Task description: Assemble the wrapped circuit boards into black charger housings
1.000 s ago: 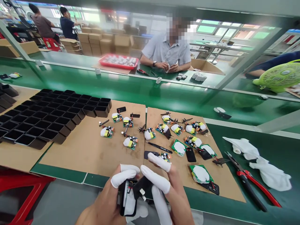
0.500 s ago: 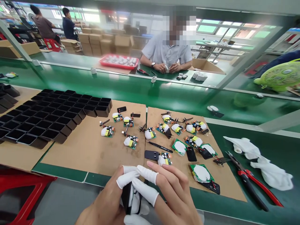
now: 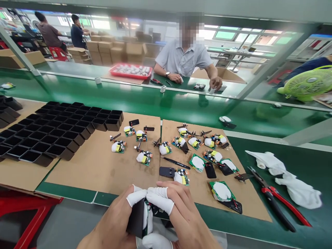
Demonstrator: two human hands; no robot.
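Close to the table's near edge, my left hand (image 3: 114, 214) is closed around a black plastic case (image 3: 136, 218). My right hand (image 3: 185, 214) is closed on a circuit board (image 3: 147, 217) with white filler, pressed against the case's open side. White finger cots cover several fingertips on both hands, and the fingers partly hide the board. Just beyond, a similar circuit board (image 3: 182, 177) lies beside a black plug cover (image 3: 167, 172). Black tweezers (image 3: 175, 162) rest on the cardboard (image 3: 101, 169) behind them.
Rows of black cases (image 3: 62, 129) stand at left. More filled circuit boards (image 3: 221, 191) lie at right, near red-and-black pliers (image 3: 278, 200) and white gloves (image 3: 298, 188). Across the green conveyor (image 3: 129, 98) sits a person (image 3: 184, 58) near a red tray (image 3: 129, 74); a green fan (image 3: 308, 84) stands at right.
Both hands have turned the case so more of its dark side shows, and my right fingers have drawn in closer. The person opposite has reached one hand out toward the white parts.
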